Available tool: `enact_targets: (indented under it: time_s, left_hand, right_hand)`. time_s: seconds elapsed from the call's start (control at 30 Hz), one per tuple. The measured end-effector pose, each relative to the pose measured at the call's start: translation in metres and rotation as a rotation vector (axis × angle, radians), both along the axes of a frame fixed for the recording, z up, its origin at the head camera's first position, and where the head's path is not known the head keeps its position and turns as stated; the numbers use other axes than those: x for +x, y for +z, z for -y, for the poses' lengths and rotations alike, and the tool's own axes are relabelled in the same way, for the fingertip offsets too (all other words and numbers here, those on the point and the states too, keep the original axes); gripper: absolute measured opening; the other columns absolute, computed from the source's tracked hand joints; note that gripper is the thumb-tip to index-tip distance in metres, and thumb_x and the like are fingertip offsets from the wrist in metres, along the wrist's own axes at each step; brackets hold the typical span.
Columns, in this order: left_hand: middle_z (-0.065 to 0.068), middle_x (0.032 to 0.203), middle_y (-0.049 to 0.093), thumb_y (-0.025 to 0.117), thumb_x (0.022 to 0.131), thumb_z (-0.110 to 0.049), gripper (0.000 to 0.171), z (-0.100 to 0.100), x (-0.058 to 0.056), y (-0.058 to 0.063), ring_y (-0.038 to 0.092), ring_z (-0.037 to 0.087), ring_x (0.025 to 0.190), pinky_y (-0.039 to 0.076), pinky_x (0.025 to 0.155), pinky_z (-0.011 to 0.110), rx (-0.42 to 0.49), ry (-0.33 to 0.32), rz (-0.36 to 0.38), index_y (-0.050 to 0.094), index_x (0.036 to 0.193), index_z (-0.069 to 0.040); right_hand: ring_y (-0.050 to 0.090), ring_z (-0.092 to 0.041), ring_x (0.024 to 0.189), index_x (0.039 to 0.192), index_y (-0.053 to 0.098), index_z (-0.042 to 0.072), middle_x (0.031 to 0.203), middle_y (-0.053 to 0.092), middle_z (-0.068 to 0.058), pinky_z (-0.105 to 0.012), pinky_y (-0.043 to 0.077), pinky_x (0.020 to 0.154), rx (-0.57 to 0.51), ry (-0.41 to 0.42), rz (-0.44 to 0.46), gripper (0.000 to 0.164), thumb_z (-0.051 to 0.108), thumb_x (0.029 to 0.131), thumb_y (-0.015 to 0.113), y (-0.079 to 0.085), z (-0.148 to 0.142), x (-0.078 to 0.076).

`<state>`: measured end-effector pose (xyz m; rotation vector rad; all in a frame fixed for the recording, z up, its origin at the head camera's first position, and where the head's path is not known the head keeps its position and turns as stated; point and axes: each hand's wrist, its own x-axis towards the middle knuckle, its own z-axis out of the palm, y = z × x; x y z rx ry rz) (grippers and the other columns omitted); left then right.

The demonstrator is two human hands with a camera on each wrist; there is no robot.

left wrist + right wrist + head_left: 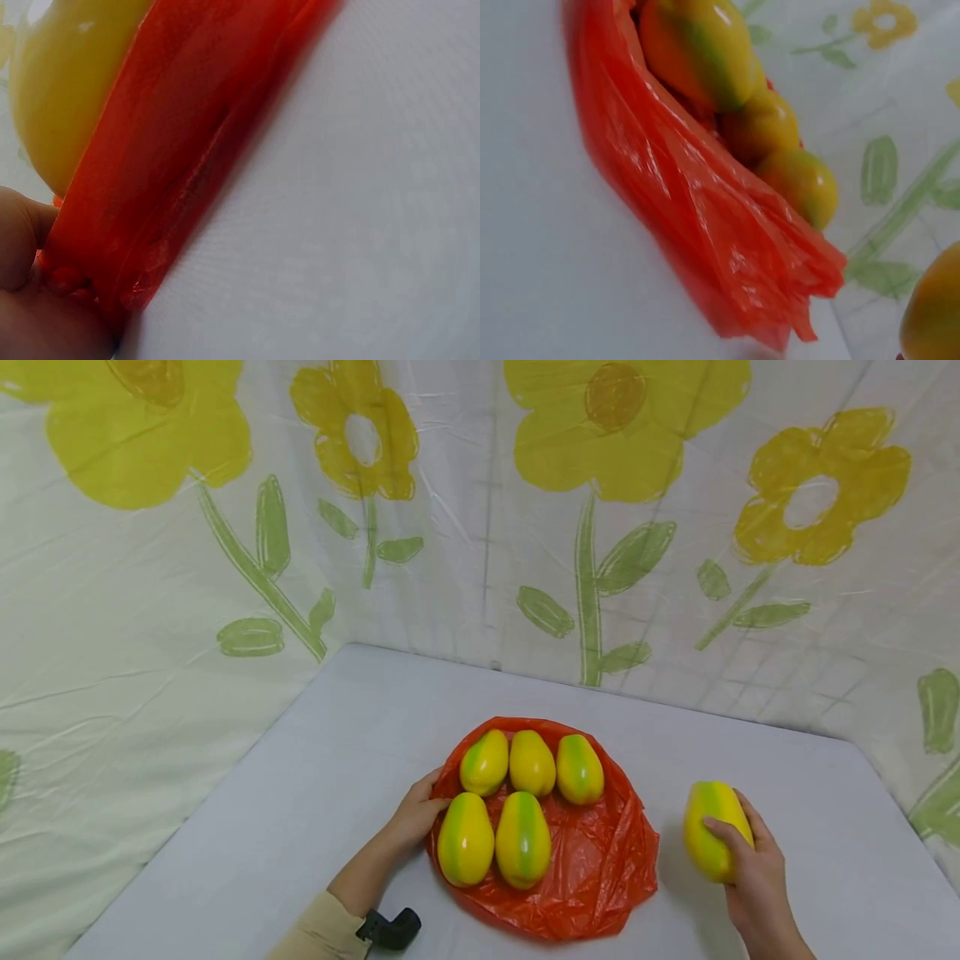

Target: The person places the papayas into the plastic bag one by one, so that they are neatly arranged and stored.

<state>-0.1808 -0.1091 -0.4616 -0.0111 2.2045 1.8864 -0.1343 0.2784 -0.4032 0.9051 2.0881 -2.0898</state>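
Note:
My right hand (761,868) grips a yellow papaya (705,827) with a green stripe, thumb across its near side, held to the right of a red plastic bag (592,868). In the right wrist view only part of this papaya (936,311) shows at the lower right edge. At the bag's left rim, my left hand (415,814) pinches the red plastic (142,165) between thumb and fingers; its fingertips are partly hidden by the bag. Several more glossy papayas (523,839) sit inside the opened bag, in a back row and a front row.
The bag lies on a white table (337,735) whose back edge meets a hanging sheet (450,568) printed with yellow flowers. A black strap-like device (397,929) is on the left wrist, by a beige sleeve (322,931).

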Motion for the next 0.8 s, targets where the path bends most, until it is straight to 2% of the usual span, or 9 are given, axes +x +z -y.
enact_targets:
  time_s: [0.2, 0.4, 0.5, 0.57, 0.67, 0.73, 0.8]
  left_hand:
    - [0.013, 0.146, 0.038, 0.043, 0.090, -0.003, 0.055, 0.001, 0.001, 0.001, 0.039, 0.031, 0.132, 0.035, 0.108, 0.051, 0.005, 0.003, 0.007, 0.033, 0.143, -0.007]
    - [0.013, 0.147, 0.037, 0.042, 0.090, -0.002, 0.055, 0.000, 0.001, 0.001, 0.038, 0.032, 0.133, 0.034, 0.108, 0.051, 0.020, 0.001, 0.013, 0.033, 0.144, -0.007]
    - [0.013, 0.147, 0.037, 0.042, 0.090, -0.002, 0.055, 0.000, 0.001, 0.001, 0.038, 0.032, 0.133, 0.034, 0.108, 0.051, 0.025, 0.002, 0.017, 0.033, 0.143, -0.007]
    - [0.013, 0.147, 0.037, 0.042, 0.090, -0.002, 0.055, 0.001, 0.000, 0.000, 0.038, 0.031, 0.132, 0.033, 0.108, 0.051, 0.028, 0.002, 0.019, 0.033, 0.143, -0.007]
    - [0.013, 0.147, 0.037, 0.042, 0.090, -0.002, 0.055, 0.001, 0.000, 0.000, 0.038, 0.031, 0.132, 0.034, 0.108, 0.051, 0.027, 0.001, 0.019, 0.033, 0.144, -0.007]
    - [0.013, 0.147, 0.037, 0.042, 0.090, -0.002, 0.055, 0.001, 0.000, 0.000, 0.038, 0.032, 0.133, 0.033, 0.108, 0.051, 0.024, 0.002, 0.018, 0.033, 0.144, -0.007]
    - [0.013, 0.147, 0.037, 0.042, 0.090, -0.002, 0.054, 0.001, 0.001, 0.001, 0.038, 0.032, 0.133, 0.033, 0.108, 0.052, 0.020, 0.007, 0.017, 0.033, 0.143, -0.006]
  right_hand:
    - [0.031, -0.015, 0.110, 0.147, 0.011, 0.042, 0.150, 0.015, -0.001, -0.009, 0.045, 0.071, 0.086, 0.105, -0.015, 0.077, 0.033, 0.089, 0.061, -0.001, 0.027, 0.004]
    - [0.030, -0.022, 0.119, 0.149, 0.010, 0.035, 0.153, 0.015, -0.007, -0.007, 0.044, 0.070, 0.117, 0.186, -0.037, 0.081, 0.030, 0.087, 0.062, -0.003, 0.054, 0.008]
    - [0.029, -0.025, 0.122, 0.150, 0.011, 0.033, 0.153, 0.018, -0.008, -0.008, 0.044, 0.074, 0.129, 0.227, -0.045, 0.082, 0.029, 0.086, 0.063, -0.004, 0.068, 0.010]
    - [0.031, -0.026, 0.123, 0.150, 0.012, 0.032, 0.152, 0.021, -0.009, -0.014, 0.047, 0.083, 0.146, 0.254, -0.050, 0.082, 0.030, 0.086, 0.063, -0.005, 0.077, 0.012]
    - [0.033, -0.026, 0.122, 0.150, 0.011, 0.031, 0.151, 0.023, -0.010, -0.029, 0.048, 0.096, 0.155, 0.279, -0.056, 0.084, 0.031, 0.085, 0.064, -0.006, 0.089, 0.016]
    - [0.034, -0.027, 0.121, 0.150, 0.011, 0.031, 0.150, 0.024, -0.011, -0.037, 0.046, 0.100, 0.160, 0.289, -0.057, 0.085, 0.035, 0.084, 0.064, -0.007, 0.096, 0.018]
    - [0.034, -0.028, 0.121, 0.150, 0.011, 0.032, 0.150, 0.024, -0.011, -0.040, 0.046, 0.100, 0.154, 0.292, -0.054, 0.085, 0.038, 0.084, 0.065, -0.008, 0.102, 0.020]
